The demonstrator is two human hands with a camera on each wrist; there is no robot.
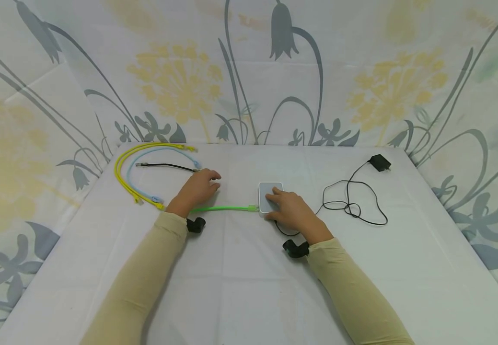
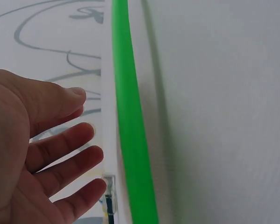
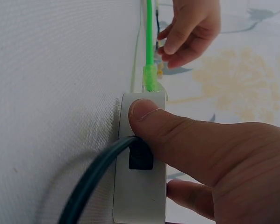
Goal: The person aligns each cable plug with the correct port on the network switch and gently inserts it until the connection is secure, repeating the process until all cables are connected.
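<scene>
My right hand [image 1: 294, 212] holds a small white network box [image 1: 265, 195] with a grey top. Its thumb [image 3: 151, 114] presses on the near side, just beside a black plug [image 3: 141, 161], while the other fingers lie on the top. A green network cable [image 1: 227, 208] runs from the box's left side, its clear green connector [image 3: 150, 77] at the box's end. Above that cable hovers my left hand [image 1: 199, 188], empty, thumb and fingers apart and loosely bent. By its fingertips in the head view lies one end of a short black network cable [image 1: 168, 165].
At the back left, yellow network cables [image 1: 121, 175] curve around a light blue one [image 1: 130, 177]. A black power adapter [image 1: 379, 163] lies at the back right, its thin cord [image 1: 377, 194] looped loosely toward the box. White cloth covers the table [image 1: 249, 287]; a flowered cloth [image 1: 249, 72] hangs behind.
</scene>
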